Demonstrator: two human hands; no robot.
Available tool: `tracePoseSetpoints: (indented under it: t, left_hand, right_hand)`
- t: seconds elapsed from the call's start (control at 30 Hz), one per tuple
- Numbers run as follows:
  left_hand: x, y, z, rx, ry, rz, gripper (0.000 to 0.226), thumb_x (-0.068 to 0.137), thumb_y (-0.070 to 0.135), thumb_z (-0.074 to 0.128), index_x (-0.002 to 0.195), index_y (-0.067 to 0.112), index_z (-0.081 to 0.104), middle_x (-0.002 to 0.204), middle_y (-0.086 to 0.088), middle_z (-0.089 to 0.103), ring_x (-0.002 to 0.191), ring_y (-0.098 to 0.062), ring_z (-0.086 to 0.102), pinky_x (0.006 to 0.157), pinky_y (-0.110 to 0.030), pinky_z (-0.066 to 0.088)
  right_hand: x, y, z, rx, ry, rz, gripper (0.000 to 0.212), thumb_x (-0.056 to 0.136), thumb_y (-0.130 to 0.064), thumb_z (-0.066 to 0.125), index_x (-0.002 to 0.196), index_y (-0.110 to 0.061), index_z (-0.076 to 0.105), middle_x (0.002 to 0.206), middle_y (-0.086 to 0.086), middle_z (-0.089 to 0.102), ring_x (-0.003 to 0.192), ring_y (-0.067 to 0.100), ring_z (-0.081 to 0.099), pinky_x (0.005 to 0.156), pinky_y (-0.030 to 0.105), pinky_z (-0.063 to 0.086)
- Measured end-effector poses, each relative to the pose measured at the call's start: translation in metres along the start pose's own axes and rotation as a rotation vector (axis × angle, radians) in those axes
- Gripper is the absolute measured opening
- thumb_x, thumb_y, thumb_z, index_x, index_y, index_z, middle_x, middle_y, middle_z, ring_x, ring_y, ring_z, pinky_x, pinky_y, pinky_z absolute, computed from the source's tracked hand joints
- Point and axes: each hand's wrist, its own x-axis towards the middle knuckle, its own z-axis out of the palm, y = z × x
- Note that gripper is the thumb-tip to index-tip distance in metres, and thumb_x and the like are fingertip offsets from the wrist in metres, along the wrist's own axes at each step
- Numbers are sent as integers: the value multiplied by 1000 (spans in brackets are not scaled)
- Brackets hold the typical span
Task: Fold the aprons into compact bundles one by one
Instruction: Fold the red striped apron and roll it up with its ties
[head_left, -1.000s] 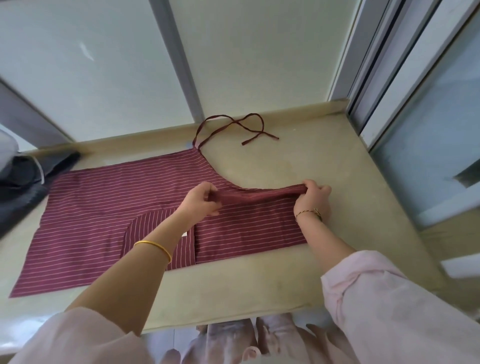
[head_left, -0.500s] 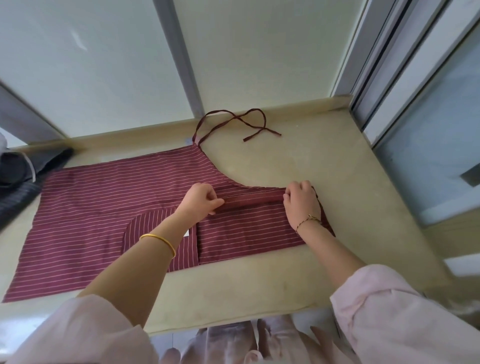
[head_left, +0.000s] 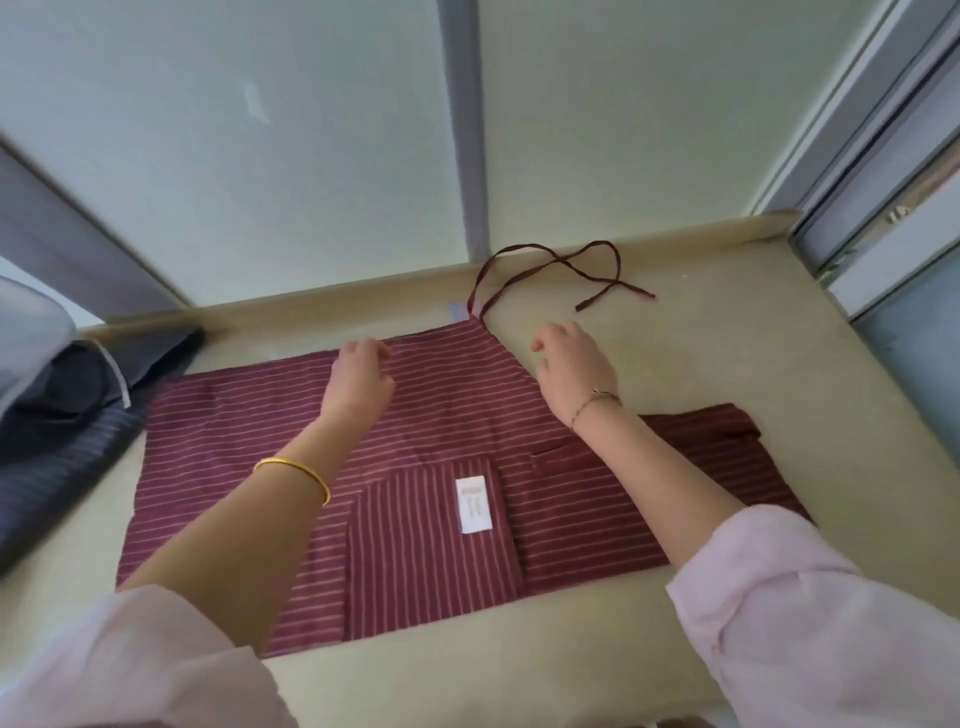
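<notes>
Maroon cotton apron w/ thin pale stripes (head_left: 426, 415) lies flat on the beige bench (head_left: 779, 364), pocket + white label facing up, bib end w/ its strap tucked over at the right, thin maroon waist ties (head_left: 566, 270) loose at the far edge. Left hand (head_left: 361, 382) hovers near the far hem, fingers loosely curled, holding nothing. Right hand (head_left: 574, 369) hovers by the tie corner, fingers relaxed, empty too. Step, I'd judge: early fold of this apron. Next prob needs gathering the ties in, then pinching the far edge & bringing it toward the body. Dark folded cloth (head_left: 67, 410) sits at left.
</notes>
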Motion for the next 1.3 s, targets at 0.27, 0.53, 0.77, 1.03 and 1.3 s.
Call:
tracePoseSetpoints:
  t: [0.27,0.53,0.77,1.03,1.3]
  left_hand:
    - [65,-87,-45,510,-159,139,53,88,18,63,136,11,40,134,-12,44,122,-31,44,103,-46,41]
    - [93,-106,-58,543,-329,225,42,87,38,63,118,15,47,118,-6,55,109,-26,51,99,-41,42]
    - [64,-111,-94,537,-406,376,19,87,26,64,95,21,47,98,2,49,81,-17,51,68,-28,40]
    - [-32,-99,-115,802,-645,390,22,86,8,55,107,16,54,95,-1,59,84,-20,55,75,-31,45]
    - [-138,-109,-64,1002,-843,181,38,84,6,62,120,10,54,104,-6,59,99,-26,61,84,-33,52]
  right_hand:
    - [82,-89,63,-403,-267,-224,49,85,5,45,131,-13,40,142,7,38,134,24,32,95,39,39]
    - [104,-104,59,-652,-348,-127,34,87,-8,57,119,-17,52,110,0,58,98,20,59,82,34,34]
    - [44,-99,21,-676,-79,-246,50,84,12,39,123,-19,47,72,-8,49,66,20,49,93,37,31]
    - [-66,-78,3,-974,-197,-342,29,81,4,51,104,-13,47,87,1,54,79,22,59,112,53,19]
    - [-162,-60,26,-982,-345,-233,47,79,-12,59,124,-10,44,120,8,54,89,19,62,100,40,28]
